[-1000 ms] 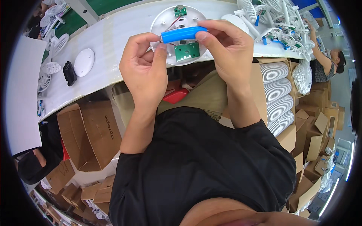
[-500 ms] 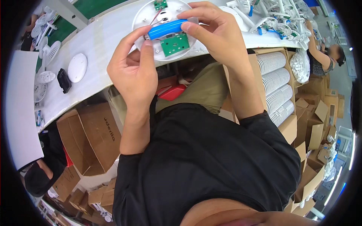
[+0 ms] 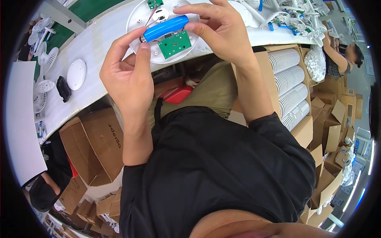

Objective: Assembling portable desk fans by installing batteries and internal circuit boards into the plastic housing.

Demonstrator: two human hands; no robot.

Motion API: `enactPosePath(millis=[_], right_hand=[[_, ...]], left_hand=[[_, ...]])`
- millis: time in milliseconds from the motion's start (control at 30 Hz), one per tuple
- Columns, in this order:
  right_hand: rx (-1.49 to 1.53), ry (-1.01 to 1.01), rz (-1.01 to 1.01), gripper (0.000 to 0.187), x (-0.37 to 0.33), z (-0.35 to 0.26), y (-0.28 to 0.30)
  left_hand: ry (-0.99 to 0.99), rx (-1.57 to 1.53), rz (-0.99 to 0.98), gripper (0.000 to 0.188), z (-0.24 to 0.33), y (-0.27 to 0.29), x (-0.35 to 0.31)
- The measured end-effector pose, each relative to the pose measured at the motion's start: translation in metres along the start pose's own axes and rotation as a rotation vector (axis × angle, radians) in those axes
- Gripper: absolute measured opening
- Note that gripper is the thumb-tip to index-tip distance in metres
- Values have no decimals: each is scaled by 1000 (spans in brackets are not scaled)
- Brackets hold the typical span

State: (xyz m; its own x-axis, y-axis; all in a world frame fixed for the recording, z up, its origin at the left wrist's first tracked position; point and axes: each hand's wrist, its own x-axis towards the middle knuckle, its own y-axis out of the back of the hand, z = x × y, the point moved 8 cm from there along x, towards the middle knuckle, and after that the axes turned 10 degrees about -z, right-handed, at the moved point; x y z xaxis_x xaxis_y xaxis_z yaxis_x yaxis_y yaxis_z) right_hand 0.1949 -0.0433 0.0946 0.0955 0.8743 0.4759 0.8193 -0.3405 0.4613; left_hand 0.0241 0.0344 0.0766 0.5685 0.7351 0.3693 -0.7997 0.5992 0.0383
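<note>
My left hand [image 3: 126, 75] and my right hand [image 3: 214, 27] both pinch a blue cylindrical battery [image 3: 166, 27], one at each end. The battery lies across a round white plastic base [image 3: 137, 18] resting on the white workbench [image 3: 95, 47]. Just below the battery sits a green circuit board [image 3: 174, 44], and a smaller green board [image 3: 154, 3] sits at the base's far rim. Thin red and black wires run from the battery's left end into the base.
A white disc [image 3: 76, 74] and a black part [image 3: 63, 89] lie on the bench to the left, near white fan grilles [image 3: 45, 59]. Stacked white parts fill a box [image 3: 287, 85] on my right. Cardboard boxes [image 3: 93, 144] stand below. Another person [image 3: 341, 55] works at far right.
Both hands and the white base have shifted toward the top of the view, still holding the battery the same way. The left thumb now presses nearer the battery's end.
</note>
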Motion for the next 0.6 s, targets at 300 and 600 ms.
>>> enactPosePath(millis=[300, 600], right_hand=[[52, -105, 41, 37, -5, 6, 3], [62, -168, 47, 40, -29, 24, 33]], left_hand=[[34, 39, 26, 26, -1, 4, 2], [82, 225, -21, 22, 11, 11, -10]])
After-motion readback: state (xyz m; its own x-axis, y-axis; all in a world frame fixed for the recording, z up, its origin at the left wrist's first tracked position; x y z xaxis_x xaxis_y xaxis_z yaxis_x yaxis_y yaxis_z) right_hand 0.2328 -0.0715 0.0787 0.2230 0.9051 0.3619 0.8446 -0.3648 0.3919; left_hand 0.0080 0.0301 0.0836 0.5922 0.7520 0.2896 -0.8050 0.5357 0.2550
